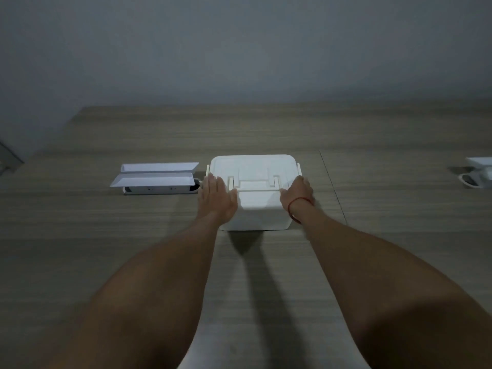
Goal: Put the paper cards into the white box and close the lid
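A white plastic box [257, 211] stands in the middle of the wooden table, its lid [254, 166] lying flat on top with a latch at the front edge. My left hand [216, 197] rests flat against the box's front left corner, fingers stretched forward. My right hand [297, 195], with a red string on the wrist, grips the front right corner, fingers curled over the lid's edge. No paper cards are visible; the inside of the box is hidden.
A white desk power socket unit [157, 179] with two raised flaps sits in the table just left of the box. Another white unit [478, 175] shows at the right edge. A grey wall stands behind the table [106, 249].
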A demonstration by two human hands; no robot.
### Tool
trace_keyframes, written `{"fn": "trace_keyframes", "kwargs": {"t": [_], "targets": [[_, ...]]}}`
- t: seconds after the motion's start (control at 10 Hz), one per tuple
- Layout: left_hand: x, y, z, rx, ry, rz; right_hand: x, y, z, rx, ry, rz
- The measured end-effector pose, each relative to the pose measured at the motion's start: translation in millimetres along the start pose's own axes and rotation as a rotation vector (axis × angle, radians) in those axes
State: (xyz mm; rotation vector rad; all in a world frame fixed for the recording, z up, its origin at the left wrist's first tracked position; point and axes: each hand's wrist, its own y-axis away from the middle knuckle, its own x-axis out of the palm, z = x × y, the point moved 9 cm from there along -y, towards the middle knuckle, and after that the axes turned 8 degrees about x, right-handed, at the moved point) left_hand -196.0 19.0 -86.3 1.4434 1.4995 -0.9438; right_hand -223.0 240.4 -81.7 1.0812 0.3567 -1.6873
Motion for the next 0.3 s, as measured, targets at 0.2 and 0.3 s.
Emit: {"fn": "trace_keyframes", "kwargs": {"t": [0.2,0.3], "targets": [[12.2,67.0,-15.1,0.084,0.037,-0.012,7.6,62.9,-25.5,-0.246,0.114,0.066],[28.2,99.8,-12.3,0.071,0.075,-0.058,25.4,93.2,-48.5,-0.307,0.079,0.080]]}}
